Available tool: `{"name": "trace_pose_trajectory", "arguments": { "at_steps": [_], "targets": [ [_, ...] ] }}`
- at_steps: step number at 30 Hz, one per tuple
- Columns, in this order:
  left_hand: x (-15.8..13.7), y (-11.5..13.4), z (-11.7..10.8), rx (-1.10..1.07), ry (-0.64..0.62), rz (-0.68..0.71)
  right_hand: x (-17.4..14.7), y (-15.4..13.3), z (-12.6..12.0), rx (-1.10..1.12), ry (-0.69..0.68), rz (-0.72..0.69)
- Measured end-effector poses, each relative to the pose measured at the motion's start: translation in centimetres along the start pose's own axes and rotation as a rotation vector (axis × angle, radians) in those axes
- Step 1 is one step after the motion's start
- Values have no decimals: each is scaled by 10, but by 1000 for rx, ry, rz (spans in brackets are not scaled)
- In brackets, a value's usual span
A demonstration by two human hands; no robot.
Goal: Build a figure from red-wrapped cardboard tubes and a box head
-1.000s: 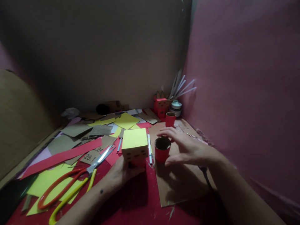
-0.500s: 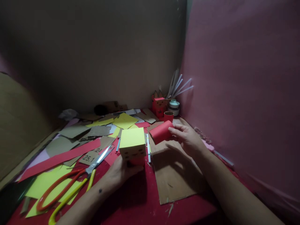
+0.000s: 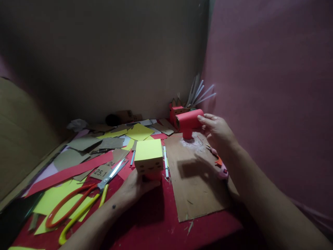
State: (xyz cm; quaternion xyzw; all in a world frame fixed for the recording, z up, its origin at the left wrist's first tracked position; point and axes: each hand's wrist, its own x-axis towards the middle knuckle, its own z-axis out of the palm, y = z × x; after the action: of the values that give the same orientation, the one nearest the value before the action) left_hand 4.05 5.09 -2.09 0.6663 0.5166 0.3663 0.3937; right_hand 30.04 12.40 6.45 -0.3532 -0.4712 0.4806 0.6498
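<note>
Red tube being pinched near one end by R hand, being held sideways above cardboard sheet. Yellow-topped box figure being gripped low by L hand over red tabletop, w/ scissors being seen nearby to L.

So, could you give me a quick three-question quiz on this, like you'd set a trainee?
1. True or false: the right hand holds the red tube upright.
2. What is the left hand wrapped around?
A) a paintbrush
B) a yellow-topped figure
C) a glass bottle
3. Fill in: the scissors have one orange handle and one ____ handle.

Key:
1. False; the tube is held on its side.
2. B; the hand is around its lower part.
3. yellow
</note>
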Motion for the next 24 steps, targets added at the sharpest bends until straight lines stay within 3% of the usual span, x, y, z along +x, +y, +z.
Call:
{"name": "trace_pose_trajectory", "arguments": {
  "at_steps": [7, 13, 16, 20, 24],
  "targets": [
    [1, -3, 0, 5, -36, -46, 38, 10, -10, -50, 183, 77],
    [-1, 11, -6, 55, -83, -20, 17, 20, 5, -40, 2, 212],
    [-1, 17, -12, 3, -136, -70, 1, 21, 9, -24, -52, 243],
    [0, 14, -15, -222, -117, -164, -10, 23, 4, -16, -78, 202],
    [0, 12, -13, -262, -22, -211, -1, 24, -6, -27, 61, 56]
  ]
}}
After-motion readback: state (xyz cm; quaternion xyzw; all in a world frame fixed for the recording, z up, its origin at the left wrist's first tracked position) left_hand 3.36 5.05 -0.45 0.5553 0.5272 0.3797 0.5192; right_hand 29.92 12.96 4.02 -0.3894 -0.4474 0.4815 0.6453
